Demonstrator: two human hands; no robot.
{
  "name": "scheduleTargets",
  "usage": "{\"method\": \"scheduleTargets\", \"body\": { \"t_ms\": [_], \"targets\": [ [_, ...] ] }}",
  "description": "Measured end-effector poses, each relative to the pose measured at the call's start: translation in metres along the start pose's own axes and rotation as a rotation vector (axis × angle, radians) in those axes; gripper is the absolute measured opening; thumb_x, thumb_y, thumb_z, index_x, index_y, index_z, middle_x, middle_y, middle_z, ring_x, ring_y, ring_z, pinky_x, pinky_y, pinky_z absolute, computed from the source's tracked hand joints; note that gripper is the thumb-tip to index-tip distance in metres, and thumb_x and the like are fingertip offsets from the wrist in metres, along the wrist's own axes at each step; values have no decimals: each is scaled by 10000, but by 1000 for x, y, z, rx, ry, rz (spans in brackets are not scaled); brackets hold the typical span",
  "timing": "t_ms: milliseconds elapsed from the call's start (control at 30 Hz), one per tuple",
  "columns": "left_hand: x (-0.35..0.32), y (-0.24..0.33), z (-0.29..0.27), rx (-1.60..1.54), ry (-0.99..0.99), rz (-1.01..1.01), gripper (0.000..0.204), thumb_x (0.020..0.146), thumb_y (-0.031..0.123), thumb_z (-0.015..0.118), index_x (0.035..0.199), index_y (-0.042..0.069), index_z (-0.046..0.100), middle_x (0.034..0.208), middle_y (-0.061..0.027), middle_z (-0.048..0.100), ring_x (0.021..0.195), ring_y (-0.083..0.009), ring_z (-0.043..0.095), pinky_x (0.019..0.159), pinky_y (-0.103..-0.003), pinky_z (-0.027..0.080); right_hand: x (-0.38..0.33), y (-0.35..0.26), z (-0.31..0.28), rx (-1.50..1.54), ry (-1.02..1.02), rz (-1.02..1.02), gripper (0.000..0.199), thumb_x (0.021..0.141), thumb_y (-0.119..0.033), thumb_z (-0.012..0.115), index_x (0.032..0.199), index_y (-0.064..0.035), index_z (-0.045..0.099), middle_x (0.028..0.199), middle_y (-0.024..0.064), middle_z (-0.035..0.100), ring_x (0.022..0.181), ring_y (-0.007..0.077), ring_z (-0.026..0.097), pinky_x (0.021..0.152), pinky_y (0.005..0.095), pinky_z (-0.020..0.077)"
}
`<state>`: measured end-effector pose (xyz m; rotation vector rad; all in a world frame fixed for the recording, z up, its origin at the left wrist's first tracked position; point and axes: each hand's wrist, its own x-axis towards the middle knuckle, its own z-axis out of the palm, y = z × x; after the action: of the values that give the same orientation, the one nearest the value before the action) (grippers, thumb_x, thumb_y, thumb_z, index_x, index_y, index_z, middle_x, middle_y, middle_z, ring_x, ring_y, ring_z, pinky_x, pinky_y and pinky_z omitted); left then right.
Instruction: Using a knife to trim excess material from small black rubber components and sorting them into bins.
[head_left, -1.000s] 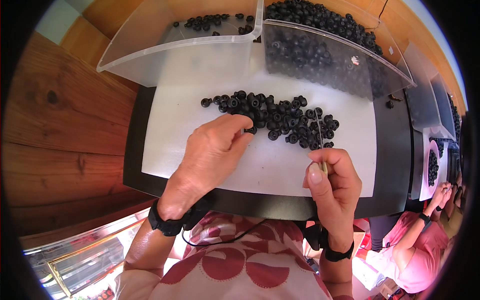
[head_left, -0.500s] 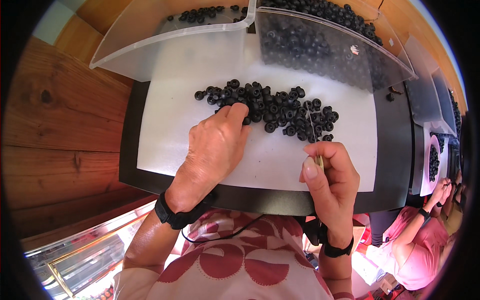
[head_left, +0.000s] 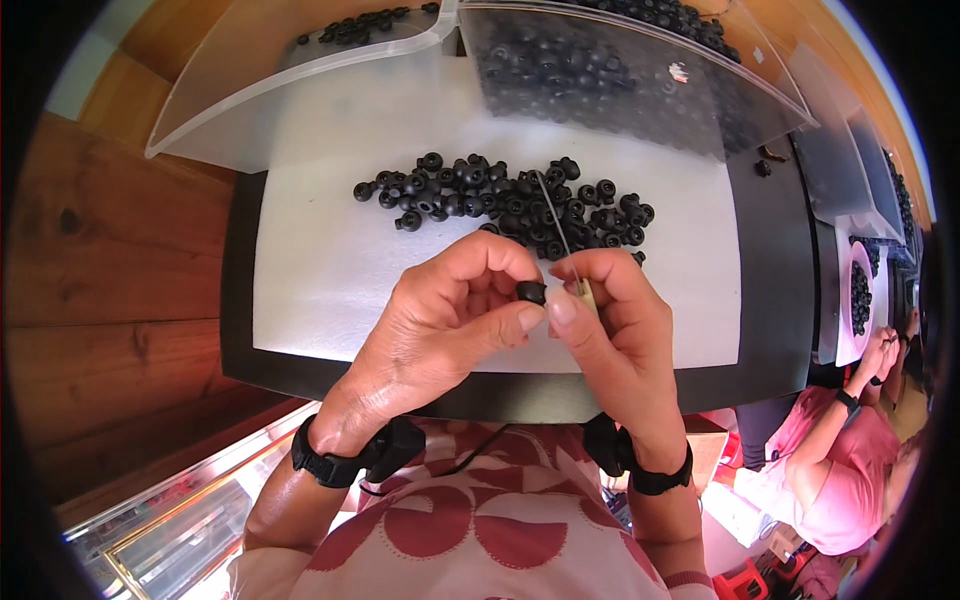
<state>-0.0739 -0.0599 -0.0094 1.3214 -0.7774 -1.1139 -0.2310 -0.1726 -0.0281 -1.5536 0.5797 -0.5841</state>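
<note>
My left hand (head_left: 425,310) pinches one small round black cord lock (head_left: 531,292) between thumb and forefinger, just above the near part of a white sheet (head_left: 310,285). Close beside it, my right hand (head_left: 628,335) grips a thin metal pick (head_left: 556,222) by its pale yellowish handle. The pick's slender shaft points up and away, its tip appearing over a loose pile of black cord locks (head_left: 455,188). My right thumb is almost at the held cord lock; whether they touch I cannot tell.
A clear plastic bin (head_left: 300,88) with a few black pieces stands at the far left. Another clear bin (head_left: 620,85) full of them is beside it. The sheet lies on a dark table (head_left: 775,300). Rightward, a person in pink (head_left: 830,450) works near a pink dish (head_left: 858,255).
My left hand has come away from the pile toward me and right, carrying a cord lock. My right hand has moved left with the pick to meet it. The whole view has shifted slightly.
</note>
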Motion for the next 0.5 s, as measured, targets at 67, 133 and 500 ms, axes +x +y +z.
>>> {"method": "scheduleTargets", "body": {
  "t_ms": [67,133,500],
  "targets": [
    [0,3,2,-96,-14,-24,164,985,78,684,1117,9,617,986,-51,663,825,-112,655,742,-273,570,1,-5,1,4,-13,10,214,987,-154,700,1112,-18,593,741,-39,470,678,51,403,602,227,359],
    [0,5,1,-161,-19,-44,170,1006,129,666,1113,5,620,976,-56,669,825,-125,667,734,-276,575,3,-6,1,-2,-13,-10,212,988,-152,700,1112,-16,594,736,-38,472,675,50,408,600,229,362],
    [6,-5,-6,-581,4,-117,334,984,147,682,1267,-18,618,988,-102,681,803,-152,678,715,-271,580,-5,-19,1,88,4,105,241,1042,-190,616,1165,11,564,757,-10,522,698,55,443,623,229,386]
  ]
}}
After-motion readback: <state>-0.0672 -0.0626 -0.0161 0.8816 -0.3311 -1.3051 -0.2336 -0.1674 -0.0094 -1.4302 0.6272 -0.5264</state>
